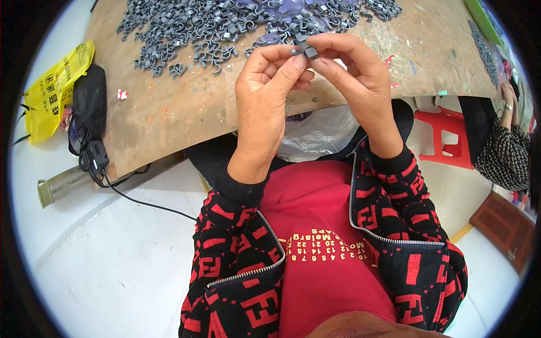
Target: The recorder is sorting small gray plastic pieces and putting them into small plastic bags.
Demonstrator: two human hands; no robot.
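Over the near edge of the table, I hold a small dark grey plastic clip (310, 52) between my two hands. My left hand (266, 84) is closed, its thumb and forefinger pinching at the clip's left side. From the right, the thumb and forefinger of my right hand (360, 76) grip the same piece. The fingers cover part of it, so its full shape does not show. Just beyond my hands, a large heap of similar grey curved clips (191, 31) spreads over the wooden table (186, 107).
Purple translucent plastic (270, 39) lies among the clips. A yellow bag (56, 93) and a black mesh bag (90, 101) hang at the left edge, near a cable (146, 205). Below my hands sits a clear plastic bag (318, 132). A red stool (448, 135) and another person's patterned sleeve (507, 152) are right.
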